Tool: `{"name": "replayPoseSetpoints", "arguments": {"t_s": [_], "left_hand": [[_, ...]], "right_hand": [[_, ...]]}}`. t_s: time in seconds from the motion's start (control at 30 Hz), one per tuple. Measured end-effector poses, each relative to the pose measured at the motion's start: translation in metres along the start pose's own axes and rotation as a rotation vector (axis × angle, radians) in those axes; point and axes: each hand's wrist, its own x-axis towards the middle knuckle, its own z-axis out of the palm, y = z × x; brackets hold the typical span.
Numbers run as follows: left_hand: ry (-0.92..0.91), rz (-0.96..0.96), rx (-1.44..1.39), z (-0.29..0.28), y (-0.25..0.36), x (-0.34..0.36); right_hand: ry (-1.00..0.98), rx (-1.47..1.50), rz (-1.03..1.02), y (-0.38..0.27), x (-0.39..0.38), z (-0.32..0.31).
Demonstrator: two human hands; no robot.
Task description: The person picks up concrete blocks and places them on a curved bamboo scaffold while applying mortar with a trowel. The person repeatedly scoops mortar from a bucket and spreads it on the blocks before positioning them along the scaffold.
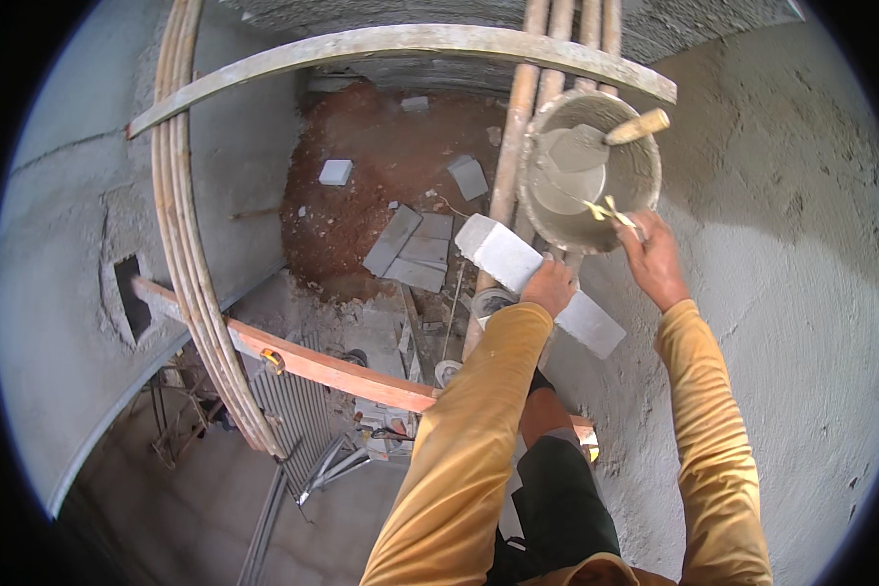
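Wall: plastered grey wall (791, 303) rising along the person's right side
Poles: two bundles, left poles (181, 186) and right poles (513, 151), seemingly a support above the dirt floor (347, 122)
Plank: the long plank (400, 40) lies across both bundles, perhaps to bridge them
Bucket: the bucket (641, 184) sits over the right poles, beside the wall, probably to keep the wet mortar (563, 188) within reach
Block: the white block (590, 320) is just below the bucket, over the right poles; its long axis slants from upper left to lower right, one end toward the floor, the other toward the wall; whether it rests on the poles I cannot tell
Left hand: the left hand (549, 286) has its fingers clamped over the block's middle, likely for balance
Trowel: the trowel (638, 127) has its blade in the mortar, handle pointing right and slightly up, probably to stay easy to grab
Right hand: the right hand (657, 262), at the bucket's near rim, has its fingers pinched together on the strip
Strip: the yellow strip (610, 211) points up-left over the mortar
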Motion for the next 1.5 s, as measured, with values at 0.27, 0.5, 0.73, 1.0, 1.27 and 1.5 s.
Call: {"name": "replayPoseSetpoints", "arguments": {"t_s": [0.27,0.5,0.73,1.0,1.27,1.5], "left_hand": [[0.050,-0.247,-0.222,0.005,-0.018,-0.061],[0.191,-0.736,-0.332,0.012,-0.012,-0.176],[0.125,-1.164,-0.519,-0.004,0.052,-0.355],[-0.013,-1.739,-0.920,-0.041,0.220,-0.531],[0.051,-2.133,-1.283,-0.055,0.379,-0.606],[0.254,-2.194,-1.579,-0.052,0.461,-0.619]], "right_hand": [[-0.035,-0.060,0.077,0.026,-0.012,-0.009],[-0.103,-0.050,0.142,0.021,0.002,-0.007],[-0.206,-0.103,0.144,-0.007,0.037,-0.021],[-0.202,0.008,0.104,-0.052,-0.022,-0.095],[-0.183,-0.064,0.177,-0.079,-0.128,-0.170],[-0.184,-0.084,0.147,-0.077,-0.188,-0.192]]}}
